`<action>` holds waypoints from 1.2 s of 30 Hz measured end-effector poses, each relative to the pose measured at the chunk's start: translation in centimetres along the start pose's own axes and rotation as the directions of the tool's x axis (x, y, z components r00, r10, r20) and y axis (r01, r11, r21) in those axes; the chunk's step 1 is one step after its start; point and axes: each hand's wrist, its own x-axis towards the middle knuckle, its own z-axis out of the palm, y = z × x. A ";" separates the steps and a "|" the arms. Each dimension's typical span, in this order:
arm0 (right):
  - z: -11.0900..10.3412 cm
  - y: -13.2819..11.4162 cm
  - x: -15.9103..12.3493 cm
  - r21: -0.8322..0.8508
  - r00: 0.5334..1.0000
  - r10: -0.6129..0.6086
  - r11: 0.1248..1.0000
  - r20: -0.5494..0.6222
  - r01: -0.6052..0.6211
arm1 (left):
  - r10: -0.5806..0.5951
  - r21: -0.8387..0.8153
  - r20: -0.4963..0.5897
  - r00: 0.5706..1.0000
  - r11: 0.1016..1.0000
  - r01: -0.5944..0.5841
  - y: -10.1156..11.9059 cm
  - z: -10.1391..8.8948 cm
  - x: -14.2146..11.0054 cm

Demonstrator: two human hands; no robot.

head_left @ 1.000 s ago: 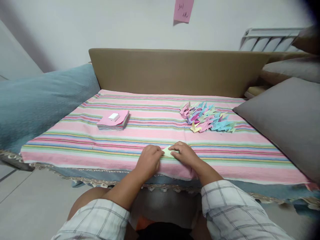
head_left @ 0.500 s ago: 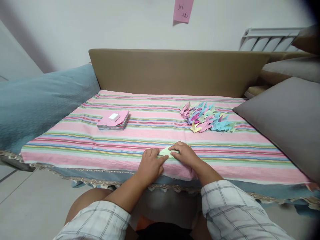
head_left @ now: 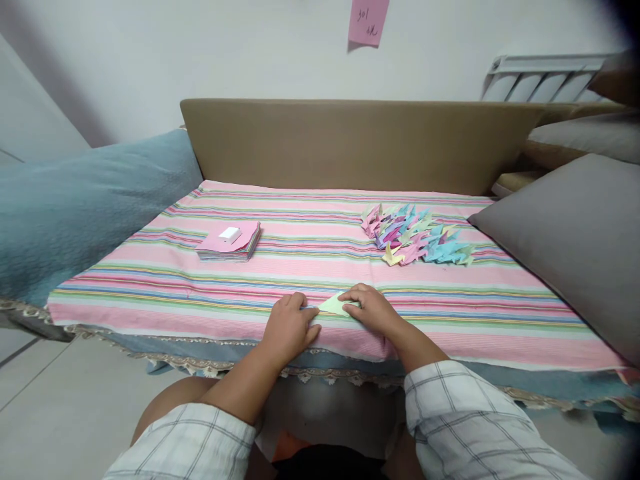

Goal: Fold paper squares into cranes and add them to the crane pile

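A pale green folded paper (head_left: 334,305) lies on the striped cloth (head_left: 320,273) near its front edge. My right hand (head_left: 373,308) rests on the paper's right part, fingers bent and pressing it down. My left hand (head_left: 290,327) sits at the paper's left tip, fingers curled with the fingertips touching its edge. Most of the paper is hidden under my right hand.
A pink paper stack (head_left: 229,241) with a small white object on top lies at the left. A pile of several coloured folded paper cranes (head_left: 413,235) lies at the right. A blue cushion (head_left: 75,200) and a grey cushion (head_left: 575,233) flank the cloth.
My left hand has slid leftward and down along the paper's edge, uncovering more of the green paper's pointed left tip. My right hand has stayed in place.
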 end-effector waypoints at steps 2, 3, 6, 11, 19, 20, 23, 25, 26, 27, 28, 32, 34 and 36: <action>0.0 0.0 0.0 0.001 1.000 0.000 1.000 -0.001 0.000 | 0.029 0.003 -0.075 0.997 1.000 -0.029 0.3 0.2 0.0; 0.1 0.1 0.0 0.001 1.000 0.000 1.000 -0.003 0.000 | 0.075 0.001 -0.109 0.991 0.997 -0.075 0.6 0.4 0.0; 0.2 0.1 0.1 -0.007 1.000 0.002 1.000 -0.012 -0.002 | 0.291 -0.029 -0.128 0.948 0.955 -0.297 1.7 1.3 0.1; -0.1 0.3 0.1 0.045 1.000 -0.003 0.999 -0.016 0.003 | 0.372 -0.045 -0.060 0.926 0.926 -0.375 2.9 2.7 0.7; -1.9 1.8 -0.4 0.074 0.999 0.018 0.997 -0.028 -0.016 | 0.357 -0.024 -0.026 0.934 0.934 -0.358 3.1 2.6 0.8; -2.0 1.9 -0.4 0.069 1.000 0.014 0.998 -0.023 -0.013 | 0.356 -0.026 -0.022 0.934 0.934 -0.357 3.1 2.6 0.8; -1.8 2.2 -0.3 0.045 1.000 0.013 0.999 -0.028 -0.012 | 0.351 -0.030 -0.015 0.936 0.936 -0.351 3.1 2.7 0.8; -1.7 2.2 -0.3 0.030 0.999 0.020 0.999 -0.033 -0.019 | 0.349 -0.025 -0.010 0.937 0.937 -0.349 3.1 2.8 0.9; -1.7 2.1 -0.2 0.022 0.999 0.025 0.999 -0.034 -0.024 | 0.348 -0.022 -0.009 0.937 0.937 -0.349 3.1 2.8 0.9; -1.7 2.0 -0.2 0.015 0.999 0.032 0.999 -0.034 -0.031 | 0.348 -0.020 -0.007 0.938 0.937 -0.348 3.1 2.8 0.9; -1.7 1.9 -0.2 0.008 0.998 0.042 0.999 -0.035 -0.042 | 0.347 -0.019 -0.006 0.938 0.938 -0.347 3.1 2.8 0.9; -1.6 1.5 -0.2 -0.015 0.997 0.063 0.998 -0.044 -0.064 | 0.348 -0.012 -0.004 0.938 0.937 -0.348 3.2 2.7 1.0; -1.7 1.5 -0.2 -0.015 0.997 0.060 0.998 -0.049 -0.060 | 0.348 -0.010 -0.010 0.938 0.938 -0.348 3.3 2.8 1.0; -1.9 1.6 -0.3 0.004 0.996 0.068 0.998 -0.054 -0.068 | 0.344 -0.009 -0.019 0.939 0.939 -0.345 3.4 2.9 1.0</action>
